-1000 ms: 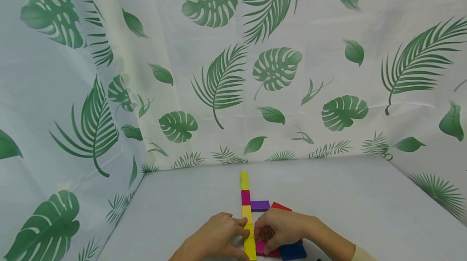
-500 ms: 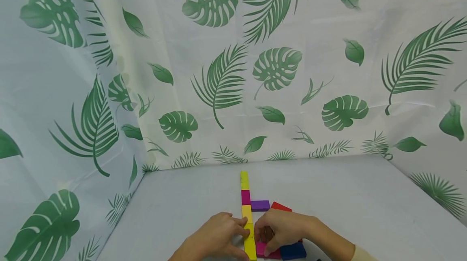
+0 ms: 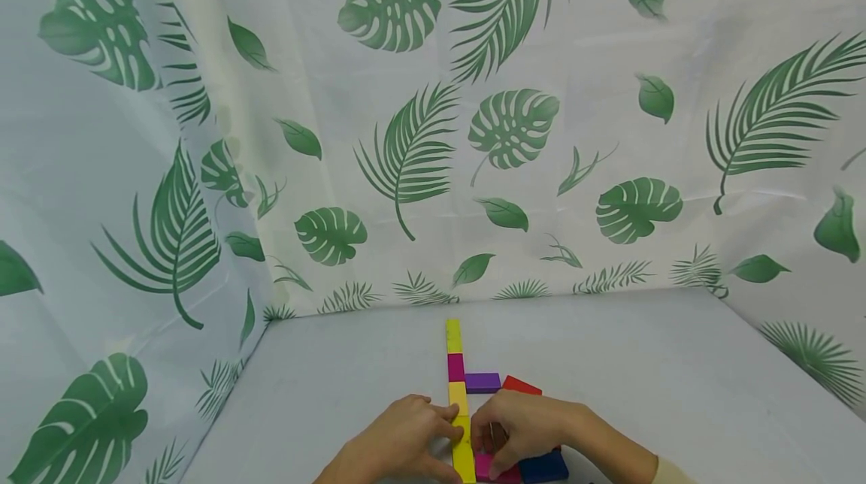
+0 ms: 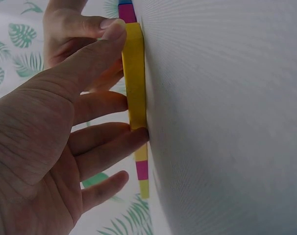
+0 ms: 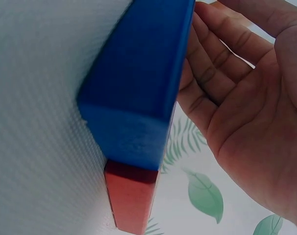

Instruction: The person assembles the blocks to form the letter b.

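Observation:
In the head view a straight row of blocks runs away from me. My left hand (image 3: 399, 439) lies along its left side, fingers spread. Thumb and fingertips touch the nearest yellow block (image 4: 135, 78), the little finger standing free in the left wrist view. Opposite, my right hand (image 3: 534, 428) pinches a pink block (image 3: 482, 463) between thumb and curled fingers; it lies against the right side of the yellow one. A dark blue block (image 3: 544, 467) adjoins the pink block's right end. In the right wrist view a red block (image 5: 131, 200) stands beyond the blue one.
Farther along the row are a light yellow block (image 3: 458, 397), a magenta block (image 3: 456, 367) and another yellow block (image 3: 453, 335). A purple block (image 3: 482, 382) juts right from the row. Another red block (image 3: 522, 385) lies past it. Leaf-patterned cloth (image 3: 568, 258) surrounds the white table (image 3: 352, 364).
Both hands and the blocks stay almost exactly where they were. Only a very slight shift of the whole view shows.

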### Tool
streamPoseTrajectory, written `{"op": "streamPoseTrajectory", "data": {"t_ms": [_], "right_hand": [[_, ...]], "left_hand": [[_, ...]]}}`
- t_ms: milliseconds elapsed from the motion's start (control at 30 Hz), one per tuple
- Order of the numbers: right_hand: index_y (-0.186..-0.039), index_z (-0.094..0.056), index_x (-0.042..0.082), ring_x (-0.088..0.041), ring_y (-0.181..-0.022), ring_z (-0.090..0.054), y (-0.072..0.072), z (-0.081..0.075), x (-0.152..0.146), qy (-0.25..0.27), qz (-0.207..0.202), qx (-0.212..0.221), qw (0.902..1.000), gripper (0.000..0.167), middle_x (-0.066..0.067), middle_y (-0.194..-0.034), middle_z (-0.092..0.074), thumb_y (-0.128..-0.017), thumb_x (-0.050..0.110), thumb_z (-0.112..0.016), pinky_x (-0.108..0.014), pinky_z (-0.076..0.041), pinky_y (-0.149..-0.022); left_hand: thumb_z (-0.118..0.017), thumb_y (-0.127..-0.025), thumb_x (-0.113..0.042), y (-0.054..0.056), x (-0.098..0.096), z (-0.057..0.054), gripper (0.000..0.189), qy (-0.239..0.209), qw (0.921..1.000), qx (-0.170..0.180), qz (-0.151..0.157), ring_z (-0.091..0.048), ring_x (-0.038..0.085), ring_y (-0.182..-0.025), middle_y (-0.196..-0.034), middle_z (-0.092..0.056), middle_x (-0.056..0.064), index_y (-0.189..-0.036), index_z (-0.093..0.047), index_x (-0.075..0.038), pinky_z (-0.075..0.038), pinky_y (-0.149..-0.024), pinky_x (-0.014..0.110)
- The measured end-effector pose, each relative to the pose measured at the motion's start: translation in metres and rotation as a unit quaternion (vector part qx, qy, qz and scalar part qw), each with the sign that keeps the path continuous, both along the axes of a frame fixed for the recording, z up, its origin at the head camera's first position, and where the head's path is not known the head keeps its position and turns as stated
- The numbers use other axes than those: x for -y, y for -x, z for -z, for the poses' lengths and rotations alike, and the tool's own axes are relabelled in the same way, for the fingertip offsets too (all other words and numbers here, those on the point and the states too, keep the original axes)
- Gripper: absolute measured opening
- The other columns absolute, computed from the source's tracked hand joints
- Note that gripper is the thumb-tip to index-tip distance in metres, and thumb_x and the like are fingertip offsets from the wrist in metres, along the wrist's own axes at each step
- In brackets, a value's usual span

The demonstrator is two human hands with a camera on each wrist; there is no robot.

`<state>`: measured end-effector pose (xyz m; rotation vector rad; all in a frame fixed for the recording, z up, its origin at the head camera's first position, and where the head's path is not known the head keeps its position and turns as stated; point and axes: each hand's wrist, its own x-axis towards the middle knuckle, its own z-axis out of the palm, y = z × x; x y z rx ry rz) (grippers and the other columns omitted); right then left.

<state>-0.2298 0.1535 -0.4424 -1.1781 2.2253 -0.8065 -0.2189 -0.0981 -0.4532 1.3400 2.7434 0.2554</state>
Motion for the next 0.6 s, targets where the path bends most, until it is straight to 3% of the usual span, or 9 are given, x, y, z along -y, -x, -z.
{"op": "streamPoseTrajectory", "data": {"t_ms": [367,600], "right_hand": [[-0.109,-0.073,0.02,0.006,-0.076,-0.058,0.001,-0.001,-0.002,-0.002,0.002,0.001,1.0,0.016,0.016,-0.088,-0.068,-0.094,0.025,-0.078,-0.018,-0.057,-0.073],[-0.116,-0.073,0.021,0.003,-0.08,-0.061,0.004,-0.01,-0.015,0.007,0.039,-0.028,0.9988,0.022,0.019,-0.091,-0.068,-0.096,0.031,-0.075,-0.019,-0.057,-0.075]], "left_hand": [[-0.079,-0.082,-0.065,0.0,0.0,-0.001,0.055,0.0,0.9999,-0.009,0.005,-0.069,0.001,-0.11,-0.137,-0.069,-0.006,-0.125,-0.077,-0.031,-0.055,-0.103,0.032],[-0.078,-0.081,-0.068,0.0,0.002,0.002,0.057,0.007,0.9991,-0.039,0.013,-0.067,0.004,-0.11,-0.139,-0.068,-0.004,-0.125,-0.077,-0.032,-0.053,-0.104,0.031]]}}
